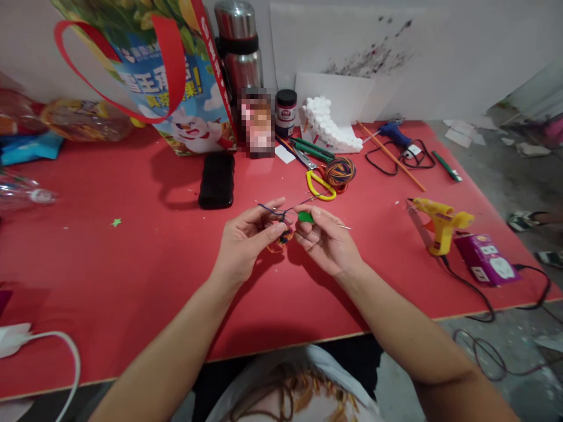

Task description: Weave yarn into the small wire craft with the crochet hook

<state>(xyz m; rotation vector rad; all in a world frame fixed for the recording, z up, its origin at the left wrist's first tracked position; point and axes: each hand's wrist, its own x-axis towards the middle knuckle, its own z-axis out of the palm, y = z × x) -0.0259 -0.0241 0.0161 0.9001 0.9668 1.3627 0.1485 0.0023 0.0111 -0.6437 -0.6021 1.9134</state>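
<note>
Pinched in my left hand (248, 237) is a small piece of multicoloured yarn work (285, 236), with dark blue, orange and purple strands, held between thumb and fingers. A dark strand loops over the left index finger. My right hand (328, 237) is closed on a hook with a green grip (305, 217); its thin metal end sticks out to the right past the thumb. The other end of the hook points toward the yarn between the hands. Yarn runs up from there toward a wound bundle of multicoloured yarn (341, 172) behind the hands.
Scissors with yellow handles (321, 186) lie just behind my hands. A black case (217, 180) rests behind the left hand. On the right are a yellow glue gun (442, 225), a purple packet (486, 259) and cables. A bag, flask (240, 50) and jar (285, 112) stand at the back.
</note>
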